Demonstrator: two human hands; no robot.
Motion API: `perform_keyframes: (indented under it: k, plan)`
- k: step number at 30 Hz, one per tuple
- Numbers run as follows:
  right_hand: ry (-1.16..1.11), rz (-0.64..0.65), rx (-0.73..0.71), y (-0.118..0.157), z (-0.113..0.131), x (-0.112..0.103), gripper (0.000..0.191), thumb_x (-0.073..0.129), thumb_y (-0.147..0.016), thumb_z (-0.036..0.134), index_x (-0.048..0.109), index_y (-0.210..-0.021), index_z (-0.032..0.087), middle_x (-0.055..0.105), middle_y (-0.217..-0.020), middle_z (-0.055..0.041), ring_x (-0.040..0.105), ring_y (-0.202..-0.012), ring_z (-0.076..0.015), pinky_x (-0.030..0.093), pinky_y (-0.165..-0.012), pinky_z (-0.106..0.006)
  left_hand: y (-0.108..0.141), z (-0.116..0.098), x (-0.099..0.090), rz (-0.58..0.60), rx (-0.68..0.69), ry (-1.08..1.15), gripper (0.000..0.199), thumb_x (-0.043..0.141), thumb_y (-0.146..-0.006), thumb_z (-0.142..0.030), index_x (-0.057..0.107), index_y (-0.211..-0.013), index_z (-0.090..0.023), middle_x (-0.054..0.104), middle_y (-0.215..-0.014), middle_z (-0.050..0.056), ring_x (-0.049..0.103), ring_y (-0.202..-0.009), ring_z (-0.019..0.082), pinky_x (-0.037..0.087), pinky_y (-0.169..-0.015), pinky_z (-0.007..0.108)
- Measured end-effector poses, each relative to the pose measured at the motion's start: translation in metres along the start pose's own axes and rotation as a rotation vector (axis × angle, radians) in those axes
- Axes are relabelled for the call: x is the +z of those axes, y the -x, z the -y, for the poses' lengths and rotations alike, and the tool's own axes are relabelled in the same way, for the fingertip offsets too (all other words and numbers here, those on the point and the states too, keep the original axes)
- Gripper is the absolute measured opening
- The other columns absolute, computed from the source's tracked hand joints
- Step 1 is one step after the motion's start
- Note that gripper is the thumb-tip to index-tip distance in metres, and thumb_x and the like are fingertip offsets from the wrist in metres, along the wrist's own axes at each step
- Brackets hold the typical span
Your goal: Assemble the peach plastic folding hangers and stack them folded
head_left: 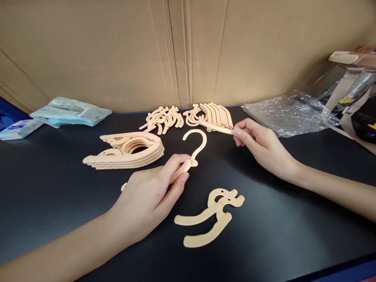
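My left hand pinches a beige plastic hanger piece whose hook points up and curves to the left; part of the piece is hidden behind my fingers. To the right, my right hand grips one end of a slim beige hanger arm between thumb and fingers, held level above the table. The two held pieces are apart. In front of my left hand lies a set of jointed beige hanger pieces, flat on the table. A stack of folded hangers rests beyond my left hand.
At the back are a heap of small beige parts, several hooks and a row of hanger arms. Tissue packs lie far left. A clear plastic bag and a strapped bottle stand right. Cardboard backs the black table.
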State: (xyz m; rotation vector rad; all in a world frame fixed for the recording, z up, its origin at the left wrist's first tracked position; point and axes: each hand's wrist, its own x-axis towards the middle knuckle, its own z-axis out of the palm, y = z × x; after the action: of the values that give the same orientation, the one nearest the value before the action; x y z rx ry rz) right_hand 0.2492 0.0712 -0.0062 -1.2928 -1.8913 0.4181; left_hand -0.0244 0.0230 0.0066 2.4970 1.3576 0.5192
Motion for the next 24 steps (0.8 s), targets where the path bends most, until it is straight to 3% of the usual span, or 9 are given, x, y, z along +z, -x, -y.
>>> perform_keyframes:
  k: [4, 8, 12, 15, 17, 21, 24]
  plan:
    - [-0.065, -0.123, -0.048, 0.000, -0.007, 0.003, 0.025, 0.044, -0.103, 0.046, 0.046, -0.090, 0.024, 0.052, -0.077, 0.0001, 0.049, -0.067, -0.0152, 0.040, -0.064, -0.031, 0.000, 0.000, 0.000, -0.013, 0.017, -0.016, 0.018, 0.038, -0.104, -0.029, 0.050, -0.118, -0.027, 0.045, -0.056, -0.012, 0.054, -0.055, 0.012, 0.036, -0.057, 0.023]
    - [-0.106, -0.137, -0.123, 0.005, -0.009, 0.003, 0.016, 0.044, -0.104, 0.040, 0.040, -0.097, 0.026, 0.048, -0.078, 0.0014, 0.047, -0.064, -0.0147, 0.040, -0.059, -0.030, 0.000, 0.001, 0.001, -0.037, 0.032, -0.025, 0.019, 0.039, -0.103, -0.028, 0.052, -0.118, -0.027, 0.049, -0.058, -0.011, 0.055, -0.057, 0.012, 0.037, -0.058, 0.023]
    - [0.047, 0.014, -0.319, 0.010, 0.001, 0.000, 0.014, 0.051, -0.102, 0.038, 0.044, -0.104, 0.025, 0.049, -0.067, 0.0055, 0.045, -0.054, -0.0125, 0.036, -0.052, -0.027, 0.000, 0.006, 0.004, -0.047, 0.088, -0.032, 0.018, 0.041, -0.102, -0.027, 0.052, -0.117, -0.027, 0.062, -0.069, -0.011, 0.059, -0.057, 0.011, 0.037, -0.056, 0.023]
    - [0.264, 0.126, -0.580, 0.009, 0.007, -0.001, 0.011, 0.050, -0.103, 0.031, 0.052, -0.097, 0.022, 0.060, -0.072, 0.0024, 0.052, -0.060, -0.0123, 0.039, -0.060, -0.027, -0.001, 0.010, 0.006, -0.064, 0.125, -0.044, 0.017, 0.042, -0.102, -0.026, 0.051, -0.116, -0.027, 0.064, -0.070, -0.011, 0.061, -0.057, 0.011, 0.037, -0.054, 0.022]
    - [0.314, 0.159, -0.674, 0.008, 0.008, -0.001, 0.016, 0.044, -0.105, 0.027, 0.054, -0.096, 0.019, 0.061, -0.075, -0.0003, 0.054, -0.065, -0.0134, 0.040, -0.065, -0.028, -0.001, 0.011, 0.007, -0.074, 0.135, -0.057, 0.017, 0.042, -0.101, -0.025, 0.051, -0.116, -0.027, 0.066, -0.073, -0.010, 0.063, -0.059, 0.011, 0.038, -0.055, 0.022]
    - [0.248, 0.264, -0.667, 0.007, 0.008, 0.000, 0.021, 0.039, -0.106, 0.025, 0.058, -0.104, 0.015, 0.058, -0.082, -0.0032, 0.052, -0.069, -0.0136, 0.041, -0.065, -0.025, -0.002, 0.010, 0.007, -0.087, 0.152, -0.064, 0.017, 0.041, -0.101, -0.025, 0.050, -0.116, -0.026, 0.068, -0.077, -0.008, 0.063, -0.059, 0.011, 0.038, -0.054, 0.022]
    - [0.267, 0.338, -0.670, 0.008, 0.010, -0.001, 0.026, 0.044, -0.104, 0.031, 0.063, -0.099, 0.015, 0.055, -0.076, -0.0010, 0.048, -0.064, -0.0129, 0.038, -0.062, -0.025, -0.002, 0.008, 0.005, -0.080, 0.123, -0.044, 0.016, 0.041, -0.102, -0.026, 0.051, -0.114, -0.026, 0.065, -0.073, -0.009, 0.061, -0.058, 0.011, 0.037, -0.053, 0.022]
